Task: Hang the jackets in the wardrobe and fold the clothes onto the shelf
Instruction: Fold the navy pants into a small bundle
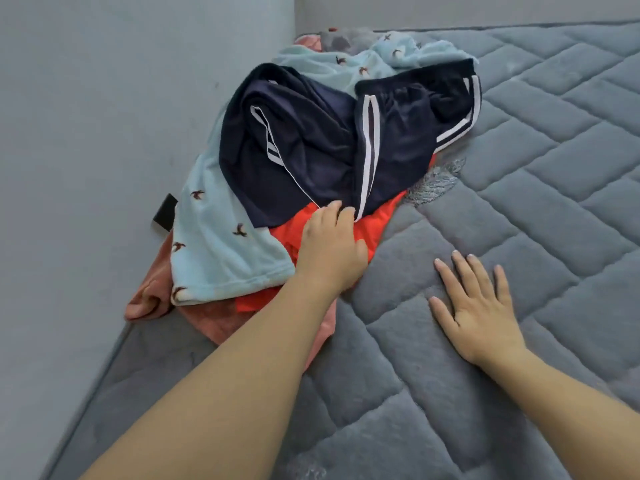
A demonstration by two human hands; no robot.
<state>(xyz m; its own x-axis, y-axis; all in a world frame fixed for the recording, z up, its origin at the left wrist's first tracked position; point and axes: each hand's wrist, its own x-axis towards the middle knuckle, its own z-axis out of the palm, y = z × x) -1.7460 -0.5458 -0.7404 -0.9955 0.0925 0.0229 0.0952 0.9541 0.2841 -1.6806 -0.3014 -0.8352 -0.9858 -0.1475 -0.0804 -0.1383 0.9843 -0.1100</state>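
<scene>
Left hand (330, 247), fingertips curled onto the near hem of the navy striped shorts (311, 147), which top the clothes pile (221, 251) in the mattress (519, 202) corner and stretch away from the fingers toward the wall (104, 98). Whether cloth is pinched cannot be told (fingertips hidden). Right hand (479, 306) lies flat, fingers spread, farther off. Wardrobe and shelf out of view.

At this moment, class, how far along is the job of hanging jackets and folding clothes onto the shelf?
Nothing looks done: the clothes lie in an unsorted pile, navy striped shorts on top of a light blue bird-print garment and an orange garment. In hand: the left hand reaches the shorts' hem; the right hand rests flat on the grey mattress. All folding remains; no wardrobe or shelf is in view.
</scene>
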